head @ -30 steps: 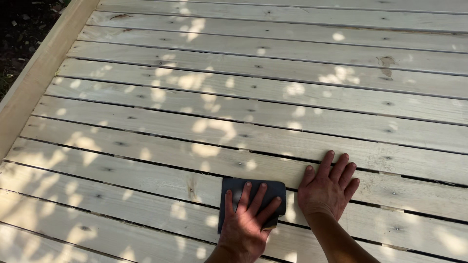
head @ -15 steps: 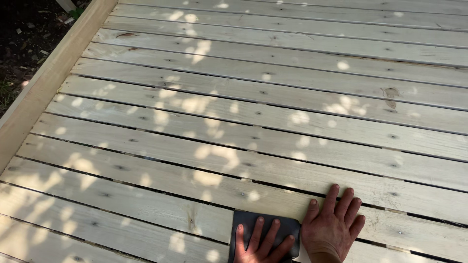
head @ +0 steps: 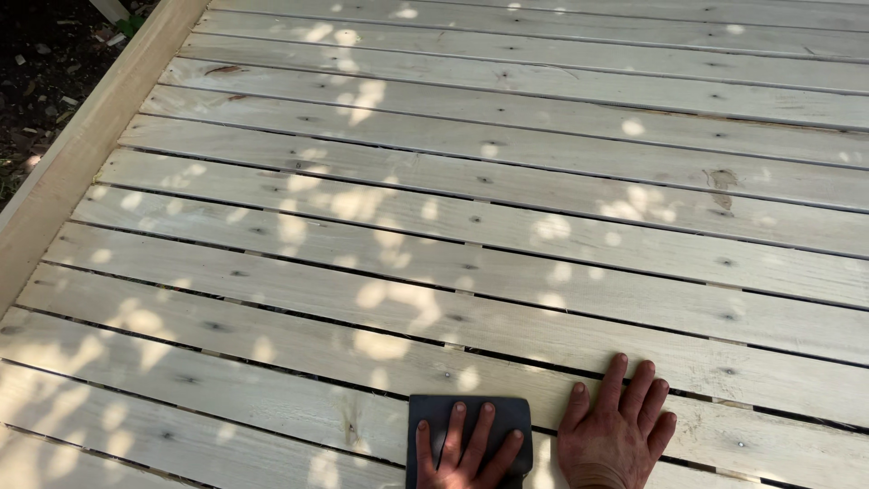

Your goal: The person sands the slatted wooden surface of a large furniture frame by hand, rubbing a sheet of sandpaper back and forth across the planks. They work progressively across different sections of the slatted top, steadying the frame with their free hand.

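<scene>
Nearest the camera, at the bottom edge of the view, the left hand (head: 463,453) lies flat with fingers spread on a dark grey sanding pad (head: 468,426), pressing it down onto a pale deck board (head: 226,407); it does not clamp the pad, it only bears on top. Just beside it, not touching it, the right hand (head: 615,435) rests palm down with fingers fanned on the same bare wood, its fingertips reaching the dark gap (head: 507,358) between boards.

The risks, as I judge them, sit close in. The pad is held only by downward pressure, so a hard stroke could let it skid out from under the palm and bring skin onto raw timber, where splinters are likely. The right fingertips lie at the gap, and a slide along the grain could catch a nail or fingertip on the board's edge. Small dark screw heads (head: 448,375) dot the planks near the pad; one standing proud could tear the abrasive or scrape a knuckle, though I cannot tell whether any does.

Farther out, dappled sun patches break up the surface and may hide rough spots or the brown knot (head: 721,179) on a far plank. At the far left, the raised edge beam (head: 81,154) borders dark soil and litter (head: 45,63) below, a drop to mind when leaning that way.
</scene>
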A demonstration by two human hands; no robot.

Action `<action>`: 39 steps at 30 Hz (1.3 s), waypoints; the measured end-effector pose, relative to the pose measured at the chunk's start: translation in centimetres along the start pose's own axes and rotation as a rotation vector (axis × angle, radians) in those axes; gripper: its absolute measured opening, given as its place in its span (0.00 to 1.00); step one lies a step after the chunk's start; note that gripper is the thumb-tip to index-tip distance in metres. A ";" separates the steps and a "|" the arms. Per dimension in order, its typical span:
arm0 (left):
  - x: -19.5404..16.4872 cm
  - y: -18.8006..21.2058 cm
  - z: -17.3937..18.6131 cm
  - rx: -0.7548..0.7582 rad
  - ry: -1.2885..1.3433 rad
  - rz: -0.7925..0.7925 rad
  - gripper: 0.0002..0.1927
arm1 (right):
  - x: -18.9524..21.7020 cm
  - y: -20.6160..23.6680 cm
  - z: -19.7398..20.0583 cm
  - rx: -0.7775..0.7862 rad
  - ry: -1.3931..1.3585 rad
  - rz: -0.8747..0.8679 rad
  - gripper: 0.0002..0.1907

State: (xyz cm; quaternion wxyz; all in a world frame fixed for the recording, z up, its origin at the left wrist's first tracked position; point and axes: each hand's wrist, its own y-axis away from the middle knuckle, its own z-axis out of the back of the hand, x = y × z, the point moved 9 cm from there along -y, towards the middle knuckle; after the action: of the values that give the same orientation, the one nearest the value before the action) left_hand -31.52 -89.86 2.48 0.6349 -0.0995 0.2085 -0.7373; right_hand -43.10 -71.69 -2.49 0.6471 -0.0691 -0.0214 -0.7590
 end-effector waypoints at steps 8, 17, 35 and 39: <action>11.4 -6.9 -5.3 0.660 0.082 0.448 0.32 | -0.6 0.1 -0.9 0.051 0.028 -0.008 0.40; 6.2 2.8 0.9 0.042 -0.137 0.161 0.40 | -0.6 0.0 -1.2 -0.075 0.009 0.031 0.39; 6.4 4.1 -0.2 -0.008 -0.266 0.198 0.33 | 0.0 0.4 -0.2 -0.103 0.025 0.029 0.37; 10.2 -1.5 -3.2 0.302 0.006 0.252 0.41 | 0.3 0.4 0.3 -0.096 0.026 0.020 0.37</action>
State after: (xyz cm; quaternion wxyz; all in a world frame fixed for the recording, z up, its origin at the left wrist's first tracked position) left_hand -35.96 -99.11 -0.97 0.7293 0.0259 0.1083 -0.6751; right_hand -42.68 -71.98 -2.18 0.6506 -0.0905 0.0244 -0.7536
